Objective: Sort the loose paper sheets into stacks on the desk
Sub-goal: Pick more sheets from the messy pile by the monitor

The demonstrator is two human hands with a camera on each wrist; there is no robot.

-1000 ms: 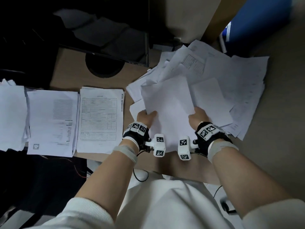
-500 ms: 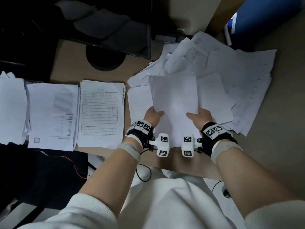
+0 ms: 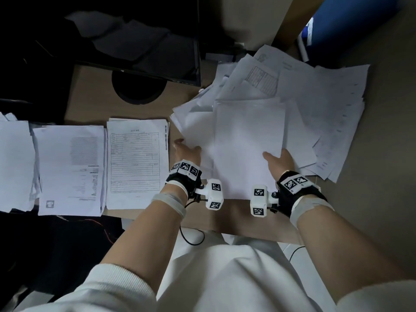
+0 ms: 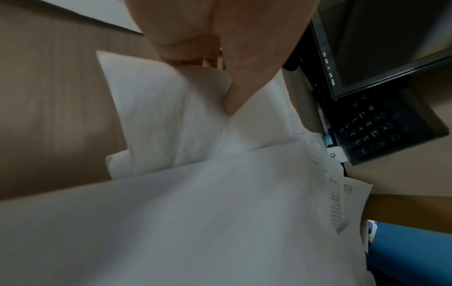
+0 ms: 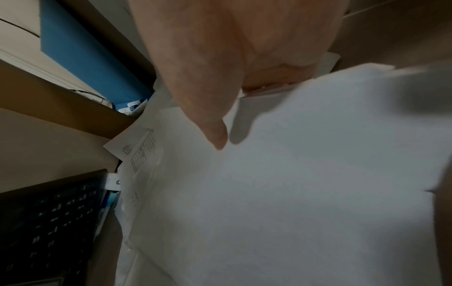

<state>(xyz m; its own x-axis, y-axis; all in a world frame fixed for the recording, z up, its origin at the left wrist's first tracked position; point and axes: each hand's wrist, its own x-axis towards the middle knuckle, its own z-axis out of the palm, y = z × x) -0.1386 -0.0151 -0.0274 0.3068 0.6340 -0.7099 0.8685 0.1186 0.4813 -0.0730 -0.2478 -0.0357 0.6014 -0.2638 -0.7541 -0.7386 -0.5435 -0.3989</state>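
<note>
Stacks first, far left: three sorted stacks (image 3: 67, 167) lie side by side along the near edge of the surface (image 3: 94, 91), the rightmost topped by a printed form (image 3: 137, 163), long axis pointing away from the person. Just right of that form is the left hand (image 3: 188, 152), thumb pinching the left edge of a blank sheet (image 3: 193, 131) with fingers underneath; the left wrist view confirms the pinch. Next right is a second blank sheet (image 3: 248, 145), long axis also pointing away, gripped at its near right edge by the right hand (image 3: 280, 161), thumb on top, fingers hidden below. Behind and right of both hands sprawls the unsorted pile (image 3: 326, 109), fanned at mixed angles, reaching toward a blue folder (image 3: 351, 23). Key relation, as I read it: stacks sit to the left of both hands, left hand much nearer, and sheets already line up with the stacks, so a plain leftward carry should do, no rotation. Which stack is the target I cannot tell; both faces look blank.
</note>
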